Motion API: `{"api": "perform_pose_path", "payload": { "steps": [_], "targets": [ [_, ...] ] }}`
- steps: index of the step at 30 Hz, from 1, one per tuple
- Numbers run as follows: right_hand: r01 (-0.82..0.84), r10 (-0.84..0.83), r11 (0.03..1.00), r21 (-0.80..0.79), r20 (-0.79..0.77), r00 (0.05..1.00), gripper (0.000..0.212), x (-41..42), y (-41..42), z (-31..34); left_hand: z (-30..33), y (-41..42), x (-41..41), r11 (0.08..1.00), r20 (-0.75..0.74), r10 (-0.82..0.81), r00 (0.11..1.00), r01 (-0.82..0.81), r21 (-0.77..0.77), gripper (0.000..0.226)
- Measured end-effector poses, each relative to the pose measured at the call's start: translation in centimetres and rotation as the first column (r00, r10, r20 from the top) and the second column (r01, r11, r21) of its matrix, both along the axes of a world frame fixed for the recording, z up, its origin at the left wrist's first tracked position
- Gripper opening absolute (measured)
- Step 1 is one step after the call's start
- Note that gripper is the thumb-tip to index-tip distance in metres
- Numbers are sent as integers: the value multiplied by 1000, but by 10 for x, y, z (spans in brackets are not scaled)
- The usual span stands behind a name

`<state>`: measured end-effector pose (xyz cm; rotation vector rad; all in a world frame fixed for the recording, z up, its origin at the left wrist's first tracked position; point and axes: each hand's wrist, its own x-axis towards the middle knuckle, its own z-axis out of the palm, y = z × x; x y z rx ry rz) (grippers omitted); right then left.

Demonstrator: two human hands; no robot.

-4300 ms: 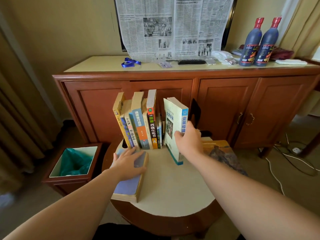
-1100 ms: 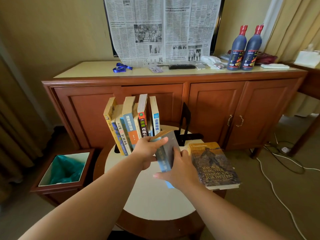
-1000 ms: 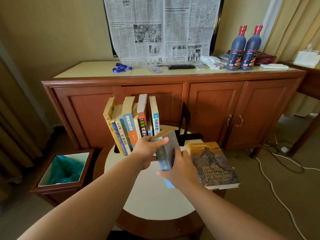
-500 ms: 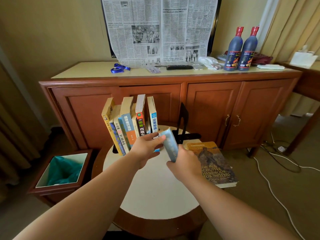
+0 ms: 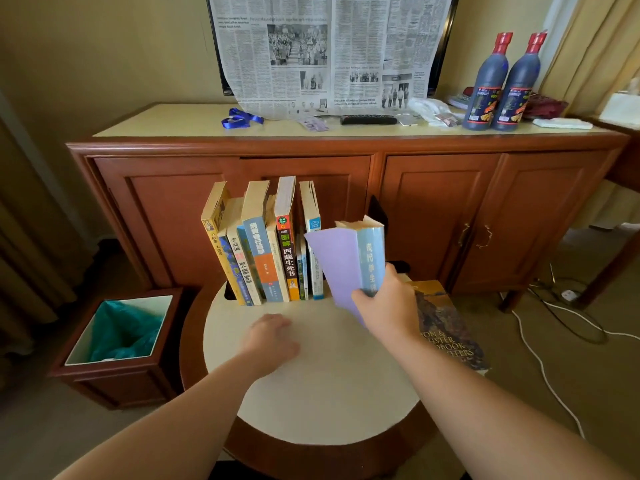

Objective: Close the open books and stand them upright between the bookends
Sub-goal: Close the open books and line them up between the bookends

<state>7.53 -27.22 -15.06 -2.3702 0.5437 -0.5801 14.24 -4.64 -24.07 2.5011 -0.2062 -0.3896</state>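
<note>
Several closed books [image 5: 266,247] stand upright in a row at the back of the round table [image 5: 322,386]. My right hand [image 5: 388,306] grips a closed book with a lilac cover and light blue spine [image 5: 349,261], held upright just right of the row, its lower edge near the tabletop. The black right bookend [image 5: 379,213] shows behind it. The left bookend's base [image 5: 229,293] peeks out under the row. My left hand [image 5: 272,339] hovers low over the table in front of the row, holding nothing, blurred. A brown closed book [image 5: 446,327] lies flat on the table's right edge.
A wooden cabinet [image 5: 346,188] stands right behind the table, with two dark bottles [image 5: 502,81], a remote and a newspaper on top. A wooden bin with a green liner [image 5: 117,334] sits on the floor at left. Cables [image 5: 554,341] run across the carpet at right.
My left hand let go of the lilac book and dropped toward the table. My right hand turned the book upright and moved it back beside the row.
</note>
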Motion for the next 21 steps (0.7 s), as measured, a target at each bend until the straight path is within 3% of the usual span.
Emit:
{"api": "perform_pose_path", "payload": {
  "steps": [3, 7, 13, 21],
  "targets": [
    [22, -23, 999, 41, 25, 999, 31, 16, -3, 0, -17, 12, -4, 978, 137, -159, 978, 137, 157, 69],
    [70, -72, 994, 79, 20, 997, 29, 37, -4, 0, -29, 15, -4, 960, 228, -212, 950, 159, 230, 67],
    [103, -123, 976, 190, 92, 988, 29, 39, -11, -11, -31, 17, -3, 962, 227, -216, 950, 167, 217, 68],
    [142, -161, 975, 171, 103, 982, 33, 13, -17, -14, -28, 17, -5, 960, 191, -217, 957, 174, 218, 68]
  ]
}}
